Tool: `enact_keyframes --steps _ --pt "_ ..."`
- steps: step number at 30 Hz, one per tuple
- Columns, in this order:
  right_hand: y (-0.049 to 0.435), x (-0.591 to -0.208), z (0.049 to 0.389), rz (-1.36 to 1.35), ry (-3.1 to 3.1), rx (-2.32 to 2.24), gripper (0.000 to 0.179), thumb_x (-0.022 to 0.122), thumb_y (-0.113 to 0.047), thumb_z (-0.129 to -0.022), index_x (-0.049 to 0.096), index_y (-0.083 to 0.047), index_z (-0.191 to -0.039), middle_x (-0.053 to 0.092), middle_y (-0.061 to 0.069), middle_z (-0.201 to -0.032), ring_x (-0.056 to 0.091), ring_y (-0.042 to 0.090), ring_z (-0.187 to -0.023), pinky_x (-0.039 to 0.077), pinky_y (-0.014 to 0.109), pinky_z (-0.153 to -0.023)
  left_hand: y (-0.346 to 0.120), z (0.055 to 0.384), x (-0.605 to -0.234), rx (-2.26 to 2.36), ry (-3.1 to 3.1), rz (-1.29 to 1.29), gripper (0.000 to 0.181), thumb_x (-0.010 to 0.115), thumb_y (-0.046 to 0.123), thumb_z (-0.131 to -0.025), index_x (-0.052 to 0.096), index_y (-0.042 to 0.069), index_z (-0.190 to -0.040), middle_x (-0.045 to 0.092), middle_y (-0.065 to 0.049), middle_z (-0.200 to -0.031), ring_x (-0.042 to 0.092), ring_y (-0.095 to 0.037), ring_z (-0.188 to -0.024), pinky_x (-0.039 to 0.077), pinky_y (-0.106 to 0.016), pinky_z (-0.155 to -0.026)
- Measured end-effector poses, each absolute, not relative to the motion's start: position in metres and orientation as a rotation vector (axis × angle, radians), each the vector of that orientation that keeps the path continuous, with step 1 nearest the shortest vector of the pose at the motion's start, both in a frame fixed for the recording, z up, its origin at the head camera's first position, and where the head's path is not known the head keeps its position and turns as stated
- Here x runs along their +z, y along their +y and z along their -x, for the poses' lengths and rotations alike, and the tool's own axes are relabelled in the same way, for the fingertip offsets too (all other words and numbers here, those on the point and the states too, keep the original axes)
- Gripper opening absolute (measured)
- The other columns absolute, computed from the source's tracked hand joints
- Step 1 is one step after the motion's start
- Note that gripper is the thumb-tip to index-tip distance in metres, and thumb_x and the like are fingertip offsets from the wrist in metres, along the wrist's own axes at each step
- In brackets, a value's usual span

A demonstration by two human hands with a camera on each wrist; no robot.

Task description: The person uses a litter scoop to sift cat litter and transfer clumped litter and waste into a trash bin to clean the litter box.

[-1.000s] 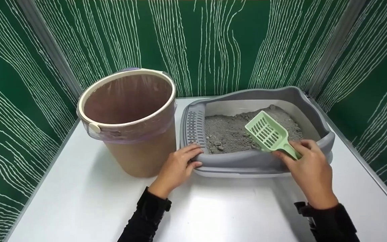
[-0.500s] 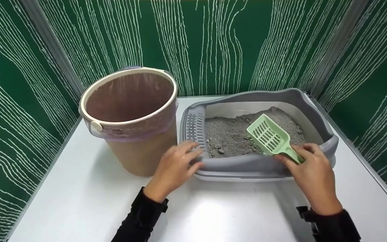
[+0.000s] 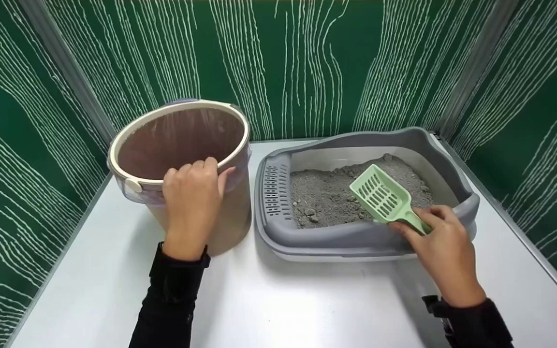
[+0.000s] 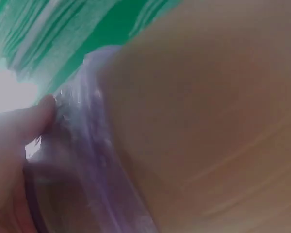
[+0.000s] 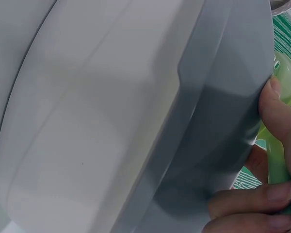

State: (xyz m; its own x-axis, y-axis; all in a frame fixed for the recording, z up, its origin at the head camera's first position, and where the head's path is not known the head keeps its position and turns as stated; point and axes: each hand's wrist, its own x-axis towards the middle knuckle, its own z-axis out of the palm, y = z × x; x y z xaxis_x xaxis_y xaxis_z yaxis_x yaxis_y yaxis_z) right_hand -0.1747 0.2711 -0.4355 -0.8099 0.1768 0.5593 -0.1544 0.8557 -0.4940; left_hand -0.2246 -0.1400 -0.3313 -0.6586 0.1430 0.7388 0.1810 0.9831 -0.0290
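Observation:
My left hand [image 3: 192,198] grips the near rim of a tan trash bin [image 3: 232,217], its fingers curled over the cream rim ring. A purplish plastic bag [image 4: 94,131] lines the bin and folds down outside it, close by the thumb in the left wrist view. My right hand [image 3: 445,251] holds a green slotted litter scoop [image 3: 380,193] by its handle. The scoop's blade is tilted up above the near wall of a grey litter box [image 3: 346,239]. Grey clumpy litter [image 3: 322,193] is heaped inside the box, with a few lumps near its front left.
Bin and litter box stand side by side on a white table [image 3: 302,299]. Green panels with white wavy lines [image 3: 307,63] close in the back and both sides. A slotted step [image 3: 277,191] forms the box's left end.
My left hand has left the litter box's front left corner, moved left and taken hold of the bin's rim. My right hand still holds the scoop in nearly the same place.

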Motion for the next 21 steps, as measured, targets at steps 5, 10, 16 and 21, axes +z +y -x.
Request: enact_keyframes --steps 5,10,16,21 --pt "0.272 -0.436 0.175 0.028 -2.423 0.704 0.059 0.098 -0.023 -0.076 0.076 0.004 -0.123 0.067 0.024 -0.118 0.067 0.041 -0.096 0.053 0.056 -0.072 -0.138 0.217 -0.329 -0.039 -2.296 0.273 0.04 0.081 0.036 -0.094 0.065 0.002 -0.081 0.068 -0.017 -0.07 0.067 -0.04 -0.062 0.045 -0.048 -0.054" --pt "0.272 -0.436 0.175 0.021 -2.422 0.69 0.06 0.098 -0.026 -0.076 0.076 0.003 -0.124 0.067 0.025 -0.119 0.067 0.044 -0.097 0.054 0.059 -0.07 -0.134 0.2 -0.329 -0.014 -2.291 0.306 0.041 0.082 0.034 -0.093 0.059 0.003 -0.08 0.065 -0.014 -0.068 0.066 -0.039 -0.059 0.046 -0.046 -0.051" --pt "0.275 -0.427 0.174 -0.003 -2.522 0.728 0.069 0.097 -0.035 -0.076 0.073 0.003 -0.128 0.063 0.026 -0.127 0.065 0.046 -0.102 0.054 0.056 -0.072 -0.139 0.189 -0.332 -0.076 -2.284 0.322 0.043 0.085 0.031 -0.092 0.055 0.005 -0.076 0.058 -0.011 -0.062 0.061 -0.038 -0.054 0.043 -0.045 -0.047" --pt "0.287 -0.39 0.179 -0.051 -2.653 0.787 0.058 0.086 -0.04 -0.09 0.073 0.0 -0.129 0.062 0.021 -0.122 0.061 0.035 -0.096 0.054 0.033 -0.071 -0.137 0.191 -0.334 -0.121 -2.275 0.305 0.049 0.08 0.042 -0.096 0.056 0.006 -0.072 0.051 -0.009 -0.056 0.056 -0.034 -0.05 0.04 -0.043 -0.046"
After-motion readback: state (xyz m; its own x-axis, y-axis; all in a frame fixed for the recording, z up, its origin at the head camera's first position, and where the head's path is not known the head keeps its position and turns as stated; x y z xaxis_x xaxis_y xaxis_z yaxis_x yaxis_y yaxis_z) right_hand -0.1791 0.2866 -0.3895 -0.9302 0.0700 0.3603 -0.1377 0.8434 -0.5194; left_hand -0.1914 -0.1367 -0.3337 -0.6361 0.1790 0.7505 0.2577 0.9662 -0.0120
